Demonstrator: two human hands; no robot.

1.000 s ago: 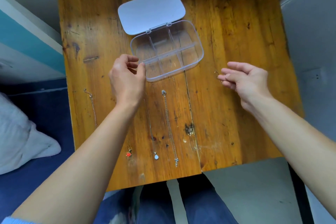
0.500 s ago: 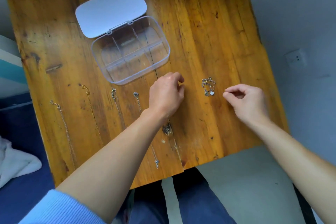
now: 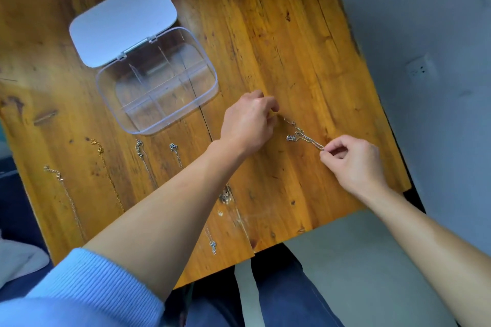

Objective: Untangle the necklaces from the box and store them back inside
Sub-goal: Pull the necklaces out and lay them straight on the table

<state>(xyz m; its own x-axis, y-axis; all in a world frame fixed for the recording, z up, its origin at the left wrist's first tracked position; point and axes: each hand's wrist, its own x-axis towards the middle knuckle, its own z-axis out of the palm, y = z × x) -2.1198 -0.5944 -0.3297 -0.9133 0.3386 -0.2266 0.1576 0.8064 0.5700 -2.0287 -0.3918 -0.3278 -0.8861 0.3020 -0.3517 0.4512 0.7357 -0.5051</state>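
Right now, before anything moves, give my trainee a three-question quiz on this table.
1. True or false: the clear box has necklaces inside it.
2. Which hands touch the tangled chain? A) left only B) right only C) both
3. Fill in: the box's white lid is ____.

Key:
1. False. Its compartments look empty, and the straightened chains lie on the wooden table nearer the person than the box.
2. C. The left hand pinches one end, and the right hand the other.
3. Open, folded back flat on the table.
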